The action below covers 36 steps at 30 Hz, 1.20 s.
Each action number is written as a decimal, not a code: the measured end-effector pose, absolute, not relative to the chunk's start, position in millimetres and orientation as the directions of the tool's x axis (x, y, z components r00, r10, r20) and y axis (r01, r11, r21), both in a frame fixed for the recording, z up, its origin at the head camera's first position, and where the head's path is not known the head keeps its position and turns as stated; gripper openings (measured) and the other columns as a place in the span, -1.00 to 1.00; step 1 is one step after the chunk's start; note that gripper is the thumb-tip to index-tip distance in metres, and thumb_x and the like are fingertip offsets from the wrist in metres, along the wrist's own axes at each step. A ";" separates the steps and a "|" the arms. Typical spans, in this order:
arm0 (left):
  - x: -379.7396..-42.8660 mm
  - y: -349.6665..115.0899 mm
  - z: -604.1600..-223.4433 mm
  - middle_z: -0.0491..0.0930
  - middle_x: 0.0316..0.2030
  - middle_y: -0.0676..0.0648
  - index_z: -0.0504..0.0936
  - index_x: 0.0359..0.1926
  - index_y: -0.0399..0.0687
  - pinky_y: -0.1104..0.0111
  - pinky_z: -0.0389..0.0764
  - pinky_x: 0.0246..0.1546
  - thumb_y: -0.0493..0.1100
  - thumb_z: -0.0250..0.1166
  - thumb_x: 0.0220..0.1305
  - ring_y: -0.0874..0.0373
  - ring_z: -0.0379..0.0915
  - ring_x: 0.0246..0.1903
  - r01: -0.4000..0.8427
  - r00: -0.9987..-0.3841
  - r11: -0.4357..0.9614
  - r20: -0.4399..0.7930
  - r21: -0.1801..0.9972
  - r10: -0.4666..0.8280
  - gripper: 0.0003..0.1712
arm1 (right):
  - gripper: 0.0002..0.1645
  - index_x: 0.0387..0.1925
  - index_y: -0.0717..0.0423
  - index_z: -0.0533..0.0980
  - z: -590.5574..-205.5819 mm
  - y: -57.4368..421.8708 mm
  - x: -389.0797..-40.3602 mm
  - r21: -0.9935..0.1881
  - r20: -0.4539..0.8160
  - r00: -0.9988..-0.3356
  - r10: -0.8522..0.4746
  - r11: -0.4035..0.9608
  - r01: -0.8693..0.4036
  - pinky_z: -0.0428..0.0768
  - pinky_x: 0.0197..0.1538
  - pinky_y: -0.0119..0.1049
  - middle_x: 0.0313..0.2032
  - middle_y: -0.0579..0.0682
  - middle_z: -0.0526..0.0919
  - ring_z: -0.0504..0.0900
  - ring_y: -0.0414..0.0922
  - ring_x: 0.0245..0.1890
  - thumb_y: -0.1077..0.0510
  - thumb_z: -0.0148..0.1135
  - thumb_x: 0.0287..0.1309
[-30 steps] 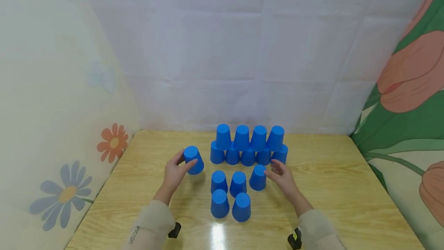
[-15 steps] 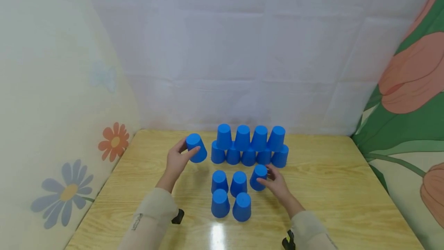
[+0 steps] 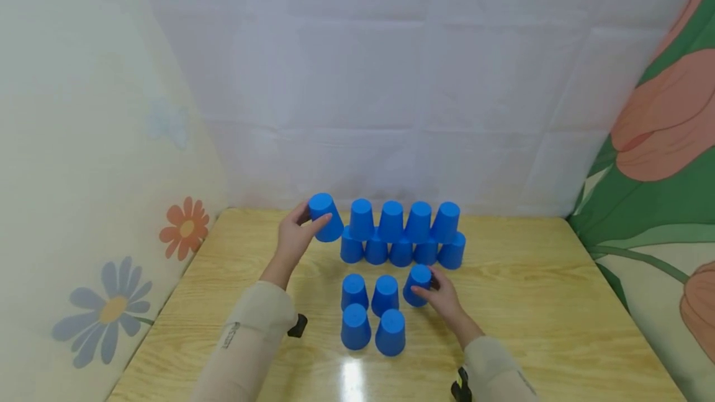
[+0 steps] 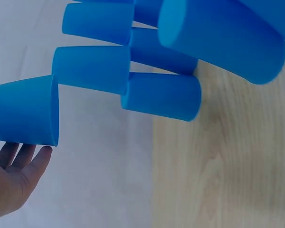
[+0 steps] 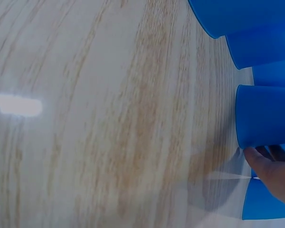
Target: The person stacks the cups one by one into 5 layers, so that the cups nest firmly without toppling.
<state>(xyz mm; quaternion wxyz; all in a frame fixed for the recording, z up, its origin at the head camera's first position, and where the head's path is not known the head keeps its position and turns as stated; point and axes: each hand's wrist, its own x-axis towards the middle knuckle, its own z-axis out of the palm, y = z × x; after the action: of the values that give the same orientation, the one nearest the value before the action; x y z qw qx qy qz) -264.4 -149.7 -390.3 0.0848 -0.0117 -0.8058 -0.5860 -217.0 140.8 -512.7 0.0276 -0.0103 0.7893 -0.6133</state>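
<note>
My left hand [image 3: 295,237] grips an upside-down blue cup [image 3: 326,217], raised off the table and slightly tilted, just left of the stacked cups. In the left wrist view the fingers [image 4: 35,164] lie along the side of that held cup [image 4: 23,111]. My right hand [image 3: 444,299] holds another upside-down blue cup [image 3: 417,285], thumb in front and fingers behind, standing on the table. Behind it stands a two-level row of blue cups: several along the bottom [image 3: 401,254] and several on top [image 3: 392,221], set over the gaps.
Several more upside-down blue cups, among them a front one [image 3: 390,332] and a rear one [image 3: 385,295], stand on the wooden table [image 3: 530,303] between the arms. A white cloth backdrop [image 3: 357,79] hangs behind the table; flower-printed panels [image 3: 659,141] flank it.
My left hand has lifted its cup up and toward the stack's left end. My right hand has closed its thumb and fingers around the cup beside it. The other cups stay put.
</note>
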 end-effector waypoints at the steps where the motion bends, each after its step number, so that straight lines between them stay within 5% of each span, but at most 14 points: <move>1: -266.1 -147.3 -388.4 0.37 0.04 -0.07 0.33 0.15 0.02 0.07 0.29 -0.01 0.22 0.25 -0.09 0.03 0.23 0.04 0.130 -0.984 0.311 0.161 0.942 -0.077 -0.24 | -0.35 0.11 0.15 0.27 -513.5 140.8 -217.5 -0.968 -0.028 -0.998 -0.048 0.251 0.015 0.25 0.07 0.00 0.04 0.13 0.37 0.26 0.11 0.08 0.11 0.25 -0.05; 11: -279.2 -128.5 -372.5 0.36 0.06 -0.03 0.33 0.15 0.06 0.15 0.33 -0.02 0.21 0.26 -0.09 0.06 0.24 0.03 0.151 -0.985 0.291 0.169 0.945 -0.036 -0.24 | -0.37 0.09 0.11 0.30 -517.2 143.9 -218.2 -0.959 0.007 -0.998 -0.063 0.282 -0.025 0.26 0.07 -0.01 0.01 0.09 0.40 0.29 0.09 0.05 0.05 0.23 -0.04; 18: -273.9 -111.1 -352.1 0.29 0.11 -0.14 0.26 0.19 -0.09 0.11 0.30 0.00 0.00 0.22 0.06 -0.05 0.18 0.08 0.158 -0.987 0.250 0.162 0.955 0.003 -0.32 | -0.36 0.10 0.09 0.29 -516.9 142.2 -218.7 -0.954 -0.023 -0.999 -0.038 0.300 0.011 0.27 0.07 -0.04 0.01 0.08 0.40 0.29 0.06 0.06 0.03 0.24 -0.05; 26: -307.5 -104.5 -382.9 0.35 0.06 -0.01 0.31 0.16 0.12 0.16 0.35 -0.04 0.22 0.23 -0.07 0.07 0.25 0.03 0.235 -0.972 0.222 0.234 0.946 0.029 -0.27 | -0.33 0.11 0.08 0.29 -522.8 143.6 -217.2 -0.957 -0.024 -0.999 -0.039 0.289 0.012 0.29 0.06 -0.04 0.01 0.07 0.40 0.31 0.05 0.05 -0.01 0.24 -0.07; 36: -302.4 -74.7 -354.8 0.34 0.07 -0.07 0.28 0.19 0.01 0.19 0.33 -0.01 0.14 0.25 -0.03 0.04 0.24 0.04 0.171 -0.985 0.265 0.166 0.949 0.043 -0.26 | -0.35 0.12 0.10 0.28 -519.6 143.0 -215.7 -0.962 0.006 -0.999 -0.052 0.273 -0.020 0.30 0.06 -0.06 0.01 0.09 0.39 0.30 0.06 0.05 0.03 0.23 -0.03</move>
<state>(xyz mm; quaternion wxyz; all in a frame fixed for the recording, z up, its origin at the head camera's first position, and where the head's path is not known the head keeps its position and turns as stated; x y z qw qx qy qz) -302.4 -74.7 -354.8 0.0532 -0.0676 -0.7935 -0.6025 -215.7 143.0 -519.6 0.0134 -0.0228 0.7977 -0.6025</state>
